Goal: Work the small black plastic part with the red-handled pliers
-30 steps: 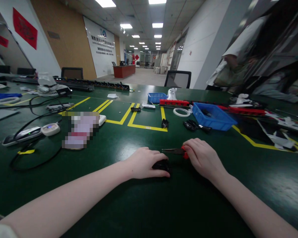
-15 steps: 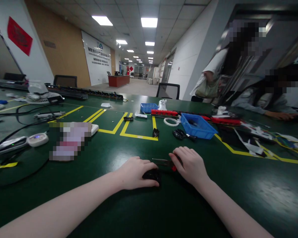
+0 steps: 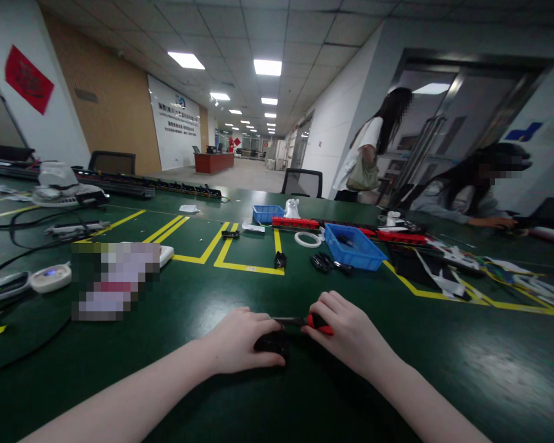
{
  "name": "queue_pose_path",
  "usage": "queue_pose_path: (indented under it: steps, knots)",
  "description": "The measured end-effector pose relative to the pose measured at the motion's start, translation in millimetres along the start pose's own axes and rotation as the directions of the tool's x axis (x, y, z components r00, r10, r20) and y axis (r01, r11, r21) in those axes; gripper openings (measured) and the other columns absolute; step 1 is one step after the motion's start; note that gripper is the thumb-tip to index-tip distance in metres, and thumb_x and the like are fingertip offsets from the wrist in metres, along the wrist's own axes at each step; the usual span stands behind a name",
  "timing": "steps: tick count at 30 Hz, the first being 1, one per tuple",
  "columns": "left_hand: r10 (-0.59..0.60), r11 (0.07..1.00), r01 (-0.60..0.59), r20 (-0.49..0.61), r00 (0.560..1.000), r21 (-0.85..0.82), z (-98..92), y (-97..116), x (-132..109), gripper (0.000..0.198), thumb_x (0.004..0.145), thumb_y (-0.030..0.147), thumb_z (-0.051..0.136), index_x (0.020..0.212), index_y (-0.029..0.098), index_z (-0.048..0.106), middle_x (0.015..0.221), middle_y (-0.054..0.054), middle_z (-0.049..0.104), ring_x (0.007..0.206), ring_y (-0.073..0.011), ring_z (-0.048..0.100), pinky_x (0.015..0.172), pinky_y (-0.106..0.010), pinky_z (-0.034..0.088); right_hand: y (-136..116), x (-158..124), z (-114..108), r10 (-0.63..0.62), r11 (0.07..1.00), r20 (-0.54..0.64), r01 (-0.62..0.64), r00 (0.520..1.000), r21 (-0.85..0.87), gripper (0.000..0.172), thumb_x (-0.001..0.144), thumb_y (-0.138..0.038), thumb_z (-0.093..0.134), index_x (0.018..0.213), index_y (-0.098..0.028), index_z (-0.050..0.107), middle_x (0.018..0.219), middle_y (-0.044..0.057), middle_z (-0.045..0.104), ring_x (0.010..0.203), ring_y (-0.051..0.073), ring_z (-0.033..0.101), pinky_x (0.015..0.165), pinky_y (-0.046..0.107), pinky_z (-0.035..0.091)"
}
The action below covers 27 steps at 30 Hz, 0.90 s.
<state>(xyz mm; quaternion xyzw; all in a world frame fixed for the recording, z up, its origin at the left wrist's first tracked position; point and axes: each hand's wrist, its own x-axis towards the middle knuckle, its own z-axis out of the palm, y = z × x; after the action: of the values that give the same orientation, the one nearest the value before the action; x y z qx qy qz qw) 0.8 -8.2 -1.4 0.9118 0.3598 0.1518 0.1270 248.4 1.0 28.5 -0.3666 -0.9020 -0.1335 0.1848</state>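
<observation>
cables [image 3: 23,246]: far left of the counter [image 3: 175,394], black leads and a white puck-shaped gadget [image 3: 50,277] with a blue light. Same spots as a second ago relative to the yellow tape lines, nothing touched over there.

blurred patch [image 3: 115,280]: something pixelated lying flat just right of the gadget, can't say what it is.

left hand [image 3: 240,338]: palm down, fingers curled over a small black part [image 3: 271,343] and pinning it to the counter. Grip looks the same as a second ago, so it's closed on the part and the part hasn't gone anywhere, front centre of the counter.

pliers [image 3: 300,321]: red-handled, thin nose pointing left. A second ago the tips sat a little behind and apart from the left hand; now the nose lies right over the left fingers, just above the black part. Whether the tips actually touch the part is hard to call, the fingers hide that bit.

right hand [image 3: 346,329]: wrapped shut around the red handles, more of the handle showing than half a second ago.

what that adds up to: the hands have drawn together, tool meets part, so I'd guess the pliers work is on the part right now.

blue bin [image 3: 354,247]: beyond the right hand, well apart, with black clips [image 3: 323,263] just left of it. Untouched.

people: one standing by the door and one seated far right; the view has tipped up since before, so they show more.
</observation>
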Motion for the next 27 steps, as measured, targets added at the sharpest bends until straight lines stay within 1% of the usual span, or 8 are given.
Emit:
queue_pose_path:
  steps: [5,9,11,13,15,19,24,27]
  knots:
    - [0.034,0.999,-0.035,0.02,0.999,0.008,-3.2,0.2,0.9,0.043,0.084,0.06,0.061,0.109,0.025,0.064,0.089,0.0,0.069,0.076,-0.019,0.065,0.068,-0.028,0.041,1.5,-17.4,-3.0,-0.036,0.999,0.071,0.033,0.997,0.038,0.011,0.081,-0.016,0.06,0.089,-0.022,0.054,0.088,0.005,0.062,0.077,0.02,0.06,0.064,0.032,0.051]
    - [0.064,0.998,-0.064,0.024,0.998,0.002,-2.1,0.3,0.0,0.044,0.083,0.061,0.061,0.108,0.025,0.064,0.088,0.0,0.07,0.075,-0.0185,0.065,0.068,-0.028,0.041,2.4,-25.4,4.4,-0.002,0.993,0.048,-0.004,0.999,0.121,0.022,0.077,-0.012,0.059,0.096,-0.022,0.054,0.111,0.01,0.062,0.102,0.024,0.061,0.083,0.039,0.054]
    - [0.067,0.998,-0.067,0.008,0.998,-0.01,-0.8,0.2,-0.4,0.045,0.083,0.06,0.063,0.112,0.026,0.063,0.091,0.0,0.07,0.077,-0.0187,0.066,0.069,-0.028,0.041,1.5,-24.3,8.9,0.042,0.981,0.081,-0.056,0.996,0.187,0.019,0.077,-0.013,0.058,0.093,-0.022,0.053,0.116,0.01,0.062,0.109,0.025,0.06,0.089,0.041,0.053]
    - [0.068,0.997,-0.069,-0.007,0.998,-0.024,0.3,0.1,-0.4,0.047,0.082,0.059,0.065,0.115,0.026,0.062,0.094,0.0,0.07,0.079,-0.019,0.066,0.069,-0.027,0.041,0.3,-21.8,11.9,0.096,0.965,0.142,-0.128,0.985,0.23,0.014,0.078,-0.015,0.056,0.09,-0.022,0.052,0.107,0.009,0.065,0.1,0.024,0.063,0.086,0.041,0.054]
    - [0.069,0.997,-0.07,-0.015,0.997,-0.034,0.8,0.1,-0.1,0.048,0.081,0.059,0.065,0.116,0.025,0.062,0.095,-0.001,0.071,0.081,-0.0192,0.066,0.07,-0.027,0.042,-0.5,-19.9,12.8,0.142,0.951,0.187,-0.187,0.972,0.248,0.017,0.079,-0.016,0.054,0.096,-0.021,0.053,0.098,0.007,0.066,0.092,0.023,0.064,0.082,0.041,0.054]
    - [0.064,0.997,-0.064,-0.012,0.998,-0.038,0.1,0.3,0.5,0.048,0.081,0.058,0.066,0.116,0.025,0.062,0.095,-0.001,0.071,0.081,-0.0192,0.067,0.071,-0.027,0.043,0.8,-19.8,11.7,0.135,0.945,0.179,-0.181,0.974,0.271,0.038,0.081,-0.018,0.055,0.119,-0.019,0.052,0.11,0.01,0.065,0.104,0.024,0.062,0.089,0.043,0.052]
    - [0.053,0.998,-0.053,-0.001,0.999,-0.025,0.5,-0.4,0.2,0.049,0.081,0.061,0.064,0.116,0.026,0.063,0.095,-0.001,0.071,0.08,-0.0195,0.067,0.07,-0.028,0.043,3.8,-22.2,10.5,0.104,0.944,0.2,-0.16,0.974,0.288,0.026,0.085,-0.022,0.054,0.111,-0.023,0.058,0.109,0.008,0.066,0.102,0.024,0.063,0.089,0.042,0.053]
    - [0.05,0.999,-0.05,0.0,0.999,-0.011,2.1,-1.5,0.2,0.051,0.08,0.062,0.064,0.116,0.026,0.063,0.096,-0.001,0.071,0.081,-0.0201,0.067,0.072,-0.028,0.043,8.8,-26.0,9.1,0.14,0.951,0.203,-0.189,0.969,0.246,0.036,0.087,-0.033,0.057,0.121,-0.023,0.056,0.117,0.01,0.065,0.11,0.026,0.061,0.093,0.045,0.051]
